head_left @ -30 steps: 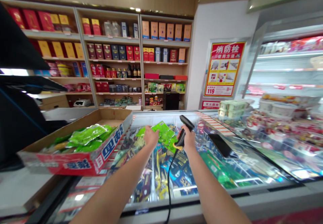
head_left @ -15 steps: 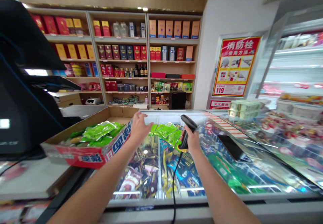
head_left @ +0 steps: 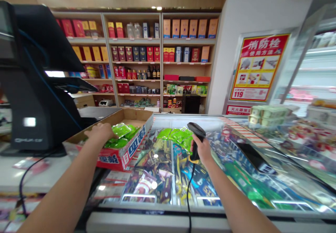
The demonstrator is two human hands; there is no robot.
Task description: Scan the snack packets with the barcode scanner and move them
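My right hand [head_left: 203, 147] grips a black handheld barcode scanner [head_left: 196, 131], its cable running down toward me. Several bright green packets [head_left: 181, 135] lie on the glass top of the freezer [head_left: 160, 203], just behind and left of the scanner. On the left, my left hand [head_left: 101, 133] is over an open cardboard box [head_left: 136, 143] with red and white sides, which holds more green packets [head_left: 123, 131]. Its fingers are spread and partly blurred, with no packet visible in them; their tips are partly hidden behind the hand.
A black register terminal [head_left: 36, 86] stands left of the box. On the freezer glass to the right lies a dark phone-like device [head_left: 254, 157]. Stacked egg cartons [head_left: 269, 115] stand at the right. Shelves of boxed goods [head_left: 135, 54] line the back wall.
My left hand has moved left, from near the packets on the glass to over the cardboard box. My right hand still holds the scanner. The view has turned slightly left.
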